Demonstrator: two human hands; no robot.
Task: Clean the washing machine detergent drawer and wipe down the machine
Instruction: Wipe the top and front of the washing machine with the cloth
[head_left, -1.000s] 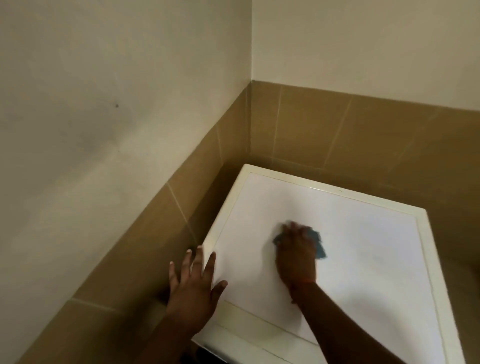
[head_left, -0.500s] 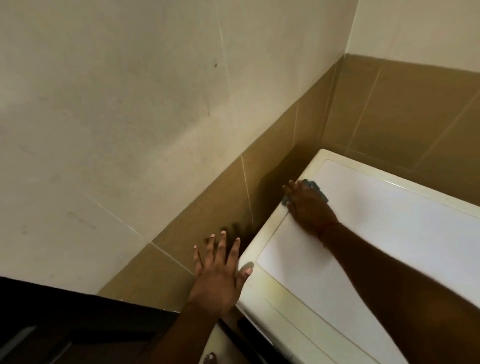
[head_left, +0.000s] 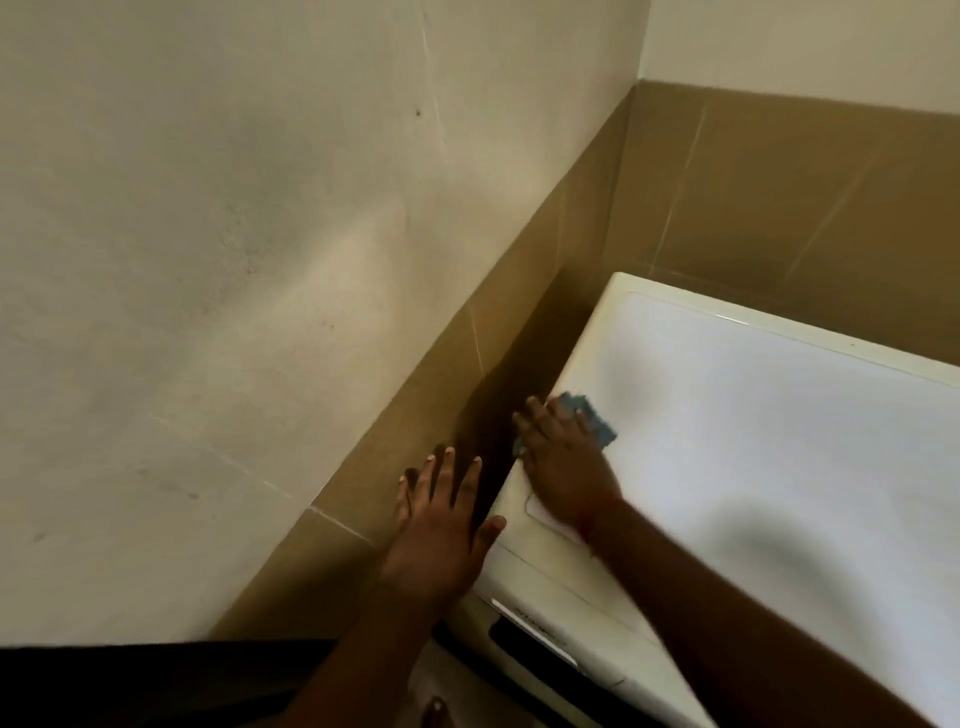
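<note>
Head view: a tiled wall (head_left: 260, 260) is seen at left, with a white machine (head_left: 753, 441) set in the corner beside it. The left hand (head_left: 441, 535) is spread flat at the machine's left front edge, fingers straight and apart, holding nothing. The right hand (head_left: 563, 462) is pressed flat on a blue cloth (head_left: 592, 415), which is pinned under its fingers near the top's left edge.

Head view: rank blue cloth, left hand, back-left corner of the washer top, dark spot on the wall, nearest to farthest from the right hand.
1. blue cloth: under the right hand, touching.
2. left hand: beside it, at the washer's left edge.
3. back-left corner of the washer top: ahead, toward the tiled wall.
4. dark spot: high on the left wall.
</note>
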